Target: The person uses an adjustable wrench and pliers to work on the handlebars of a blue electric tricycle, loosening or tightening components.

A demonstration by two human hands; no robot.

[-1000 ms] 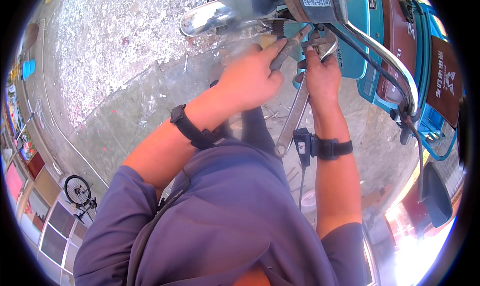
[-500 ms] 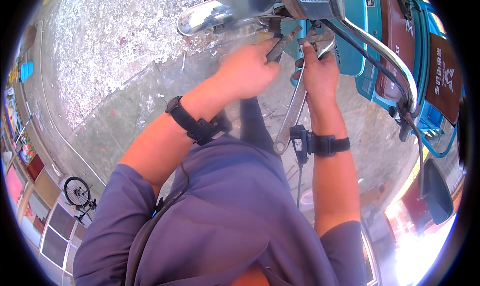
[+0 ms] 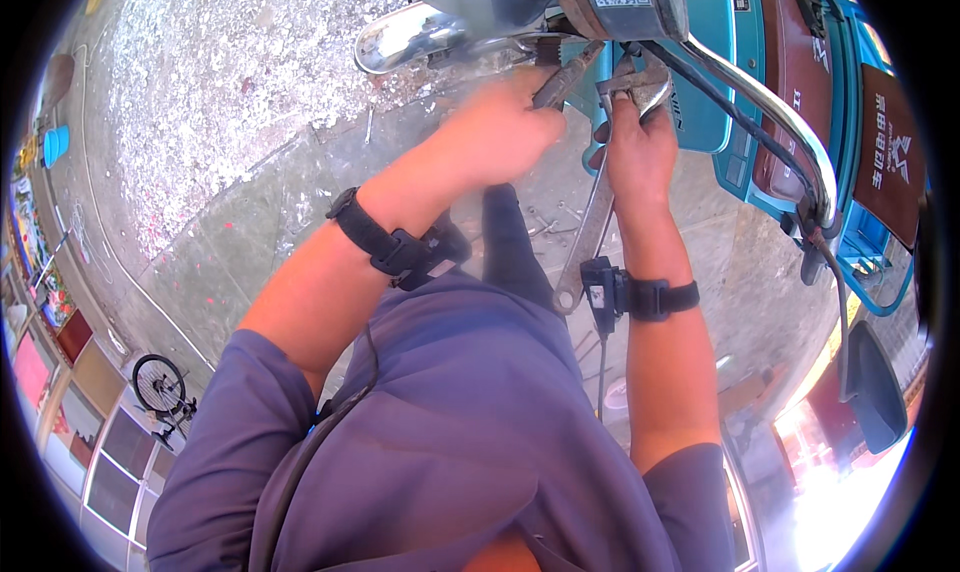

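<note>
My right hand (image 3: 642, 157) is closed round an adjustable wrench (image 3: 586, 244), just below its jaws. The wrench's long handle, with a hole in its end, hangs down toward my right wrist. Its jaws are up close under the front of a teal vehicle (image 3: 705, 67); whether they grip a part is hard to make out. To the left, my blurred left hand (image 3: 510, 127) is closed on a worn, dark, bar-like metal tool (image 3: 568, 76). That tool slants up to the right toward the vehicle's steering column. Its lower end is hidden by my hand.
Above my hands are a rusty-rimmed round housing (image 3: 620, 7) and a shiny chrome part (image 3: 410, 37). A chrome handlebar (image 3: 770, 112) with cables curves down the right, near a mirror (image 3: 873, 387). Several small metal pieces lie on the concrete floor (image 3: 260, 212). A bicycle (image 3: 160, 387) stands far left.
My left hand and its bar-like tool have shifted slightly, with the tool's upper end now nearer the column. My right thumb sits a little lower on the wrench, whose handle has barely moved.
</note>
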